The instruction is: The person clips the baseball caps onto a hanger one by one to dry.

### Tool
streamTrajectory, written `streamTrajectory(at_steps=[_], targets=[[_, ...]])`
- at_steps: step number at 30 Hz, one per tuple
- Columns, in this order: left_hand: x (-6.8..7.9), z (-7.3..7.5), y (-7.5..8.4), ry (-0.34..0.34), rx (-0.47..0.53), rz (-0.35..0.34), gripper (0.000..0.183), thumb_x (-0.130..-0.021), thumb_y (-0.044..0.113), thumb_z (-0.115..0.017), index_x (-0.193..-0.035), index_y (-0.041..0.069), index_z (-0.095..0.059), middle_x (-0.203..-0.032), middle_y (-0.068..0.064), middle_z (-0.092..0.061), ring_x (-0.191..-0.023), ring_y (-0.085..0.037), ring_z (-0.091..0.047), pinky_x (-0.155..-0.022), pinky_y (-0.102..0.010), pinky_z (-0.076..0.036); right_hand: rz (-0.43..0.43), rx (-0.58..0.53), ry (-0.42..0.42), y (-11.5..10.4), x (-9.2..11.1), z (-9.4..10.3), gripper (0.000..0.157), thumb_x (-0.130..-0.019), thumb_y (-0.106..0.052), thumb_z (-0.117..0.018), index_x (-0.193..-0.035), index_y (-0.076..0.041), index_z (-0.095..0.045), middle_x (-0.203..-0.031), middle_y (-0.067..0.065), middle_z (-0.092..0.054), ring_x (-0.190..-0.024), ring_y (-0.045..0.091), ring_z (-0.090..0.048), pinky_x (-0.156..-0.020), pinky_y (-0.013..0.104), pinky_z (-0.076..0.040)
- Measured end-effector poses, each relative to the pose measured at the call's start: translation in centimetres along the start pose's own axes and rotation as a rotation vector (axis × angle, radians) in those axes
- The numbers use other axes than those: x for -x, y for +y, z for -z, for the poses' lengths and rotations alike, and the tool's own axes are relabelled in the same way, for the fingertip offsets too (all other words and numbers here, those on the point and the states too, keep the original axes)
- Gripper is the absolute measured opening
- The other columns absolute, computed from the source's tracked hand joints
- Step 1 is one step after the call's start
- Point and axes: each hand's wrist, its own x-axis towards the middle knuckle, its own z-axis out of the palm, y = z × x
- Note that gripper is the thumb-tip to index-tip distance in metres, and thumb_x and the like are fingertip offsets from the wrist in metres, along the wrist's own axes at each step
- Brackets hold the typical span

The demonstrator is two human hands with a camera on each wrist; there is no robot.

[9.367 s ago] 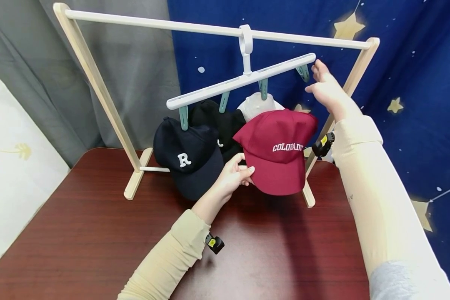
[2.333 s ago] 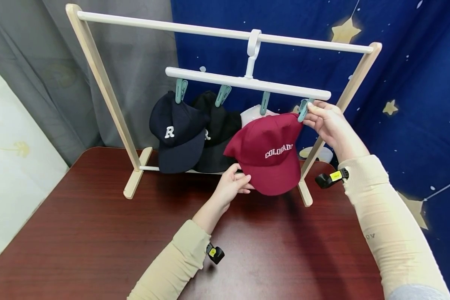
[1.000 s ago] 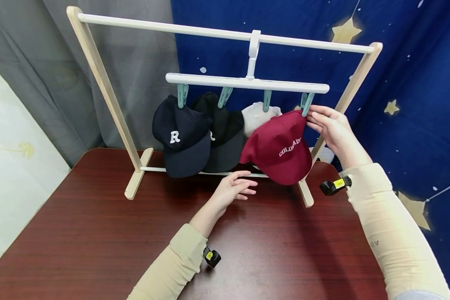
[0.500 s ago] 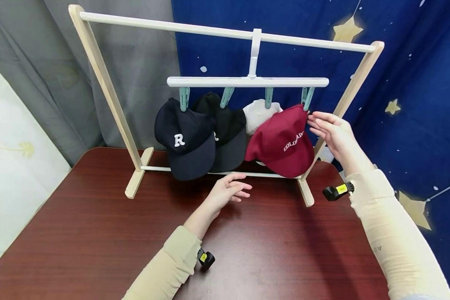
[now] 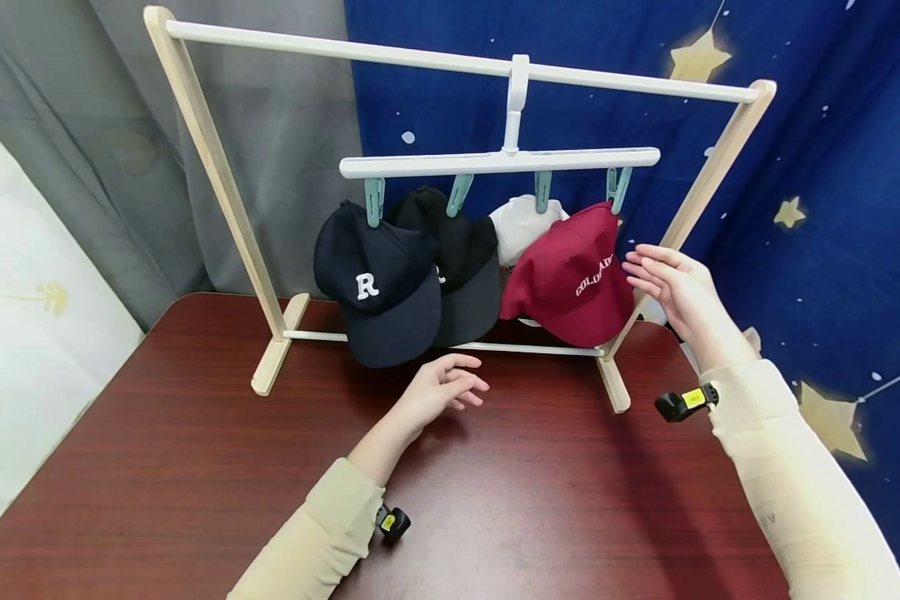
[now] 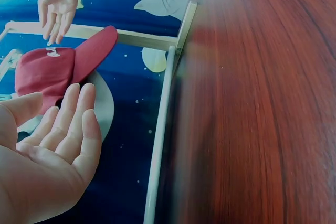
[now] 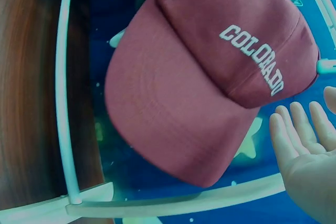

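Observation:
A dark red baseball cap (image 5: 570, 271) lettered COLORADO hangs from the rightmost green clip (image 5: 618, 190) of a white clip hanger (image 5: 498, 161). Just right of it, my right hand (image 5: 678, 292) is held up with loosely straight fingers, apart from the cap. My left hand (image 5: 431, 396) hovers above the table in front of the rack, fingers relaxed and holding nothing. Left of the red cap hang a white cap (image 5: 523, 223), a black cap (image 5: 468, 275) and a navy cap (image 5: 378, 283) with an R, each under its own clip. The red cap partly hides the white one.
The hanger hooks over the top rod (image 5: 330, 48) of a wooden rack (image 5: 217, 175) standing on a reddish-brown table (image 5: 195, 467). A low white rod (image 5: 540, 348) joins the rack's feet. Behind are a grey curtain (image 5: 270, 150) and a blue starry curtain (image 5: 427, 117).
My left hand let go of the red cap and drew down and left. My right hand released the clip and moved away rightward. The red cap now hangs freely, and the hanger swung nearly level.

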Motion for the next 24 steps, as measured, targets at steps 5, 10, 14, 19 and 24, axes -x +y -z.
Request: streamTrajectory(at_steps=[5,10,14,19,24], targets=[[0.9,0.5,0.2,-0.029,-0.025,0.01,0.029,-0.096,0.01,-0.056,-0.123,0.001,-0.055,-0.099,-0.014,-0.07,-0.084,-0.028,-0.069,-0.078,-0.051,-0.05,-0.024,-0.027,0.003,0.3,0.8,0.8,0.02,-0.095,0.006,-0.051,-0.103,0.0,-0.069,-0.102,0.012,-0.07,-0.095,0.022,-0.067,-0.081,0.031,-0.052],[1.6,1.3,0.0,-0.025,-0.038,0.02,0.028,-0.096,0.009,-0.056,-0.122,-0.001,-0.055,-0.098,-0.015,-0.069,-0.084,-0.029,-0.069,-0.079,-0.056,-0.048,-0.028,-0.008,0.006,0.6,1.3,1.4,0.02,-0.096,0.004,-0.051,-0.103,-0.001,-0.069,-0.102,0.013,-0.07,-0.095,0.022,-0.068,-0.081,0.031,-0.052],[2.1,2.1,-0.2,-0.012,-0.053,0.022,0.028,-0.096,0.009,-0.056,-0.122,-0.002,-0.054,-0.098,-0.015,-0.069,-0.083,-0.028,-0.069,-0.078,-0.057,-0.048,-0.026,0.017,0.003,1.0,1.7,2.0,0.019,-0.095,0.004,-0.053,-0.103,-0.001,-0.069,-0.101,0.013,-0.07,-0.093,0.022,-0.068,-0.081,0.031,-0.052],[2.9,3.0,0.0,0.002,-0.077,0.023,0.028,-0.096,0.009,-0.055,-0.122,-0.003,-0.054,-0.098,-0.018,-0.069,-0.083,-0.029,-0.069,-0.078,-0.058,-0.048,-0.028,0.026,-0.006,1.5,2.4,3.0,0.017,-0.094,0.004,-0.055,-0.106,0.001,-0.067,-0.101,0.012,-0.07,-0.094,0.021,-0.068,-0.081,0.03,-0.052],[3.8,3.9,-0.1,0.026,-0.123,0.03,0.028,-0.097,0.01,-0.055,-0.121,-0.004,-0.054,-0.097,-0.016,-0.069,-0.084,-0.029,-0.068,-0.076,-0.051,-0.051,-0.028,0.027,-0.027,1.9,3.1,4.0,0.019,-0.096,0.003,-0.052,-0.107,0.0,-0.067,-0.102,0.011,-0.07,-0.095,0.02,-0.068,-0.082,0.029,-0.052]])
